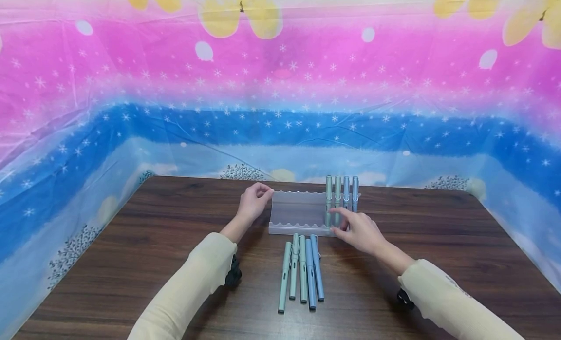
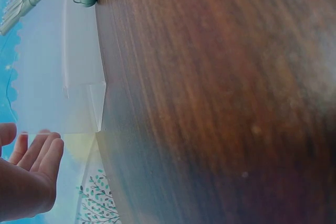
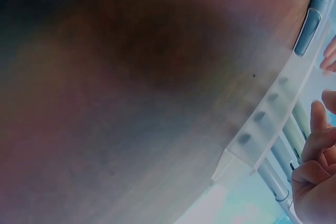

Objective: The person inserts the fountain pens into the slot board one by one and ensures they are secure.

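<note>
A clear plastic pen stand (image 1: 298, 209) with scalloped ledges stands on the table. My left hand (image 1: 254, 202) pinches its upper left corner; in the left wrist view that hand (image 2: 31, 174) shows at the stand's side edge. Green and blue capped pens stand side by side at the stand's right end, the leftmost a green pen (image 1: 328, 188). In front of these pens is my right hand (image 1: 361, 231), index finger and thumb spread apart, fingertips close to the leftmost pen's lower part. The right wrist view shows this hand (image 3: 317, 171) beside the blue pens (image 3: 273, 179).
Several more pens lie in front of the stand, green pens (image 1: 285, 276) to the left and blue pens (image 1: 310, 276) to the right. The brown wooden table (image 1: 144, 262) is backed by a patterned pink and blue cloth (image 1: 280, 121).
</note>
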Demonstrator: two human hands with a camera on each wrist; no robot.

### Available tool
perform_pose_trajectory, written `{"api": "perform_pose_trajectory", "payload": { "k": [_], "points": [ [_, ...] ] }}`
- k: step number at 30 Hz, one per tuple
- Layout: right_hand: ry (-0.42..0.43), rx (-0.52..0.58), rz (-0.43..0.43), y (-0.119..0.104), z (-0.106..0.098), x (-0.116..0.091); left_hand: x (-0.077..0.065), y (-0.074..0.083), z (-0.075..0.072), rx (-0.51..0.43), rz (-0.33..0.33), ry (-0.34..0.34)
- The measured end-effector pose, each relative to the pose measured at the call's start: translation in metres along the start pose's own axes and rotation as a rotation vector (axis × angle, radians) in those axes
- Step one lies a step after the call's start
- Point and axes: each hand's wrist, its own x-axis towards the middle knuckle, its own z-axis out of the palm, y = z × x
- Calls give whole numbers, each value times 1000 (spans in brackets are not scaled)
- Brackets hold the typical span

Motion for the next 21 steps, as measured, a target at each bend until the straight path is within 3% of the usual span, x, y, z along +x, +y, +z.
{"api": "perform_pose_trajectory", "payload": {
  "k": [11,21],
  "points": [
    [-83,98,21,-6,5,-6,1,-1,0,4,-3,-4],
    [-172,276,122,-14,6,-8,1,0,0,6,-6,-4]
  ]
}}
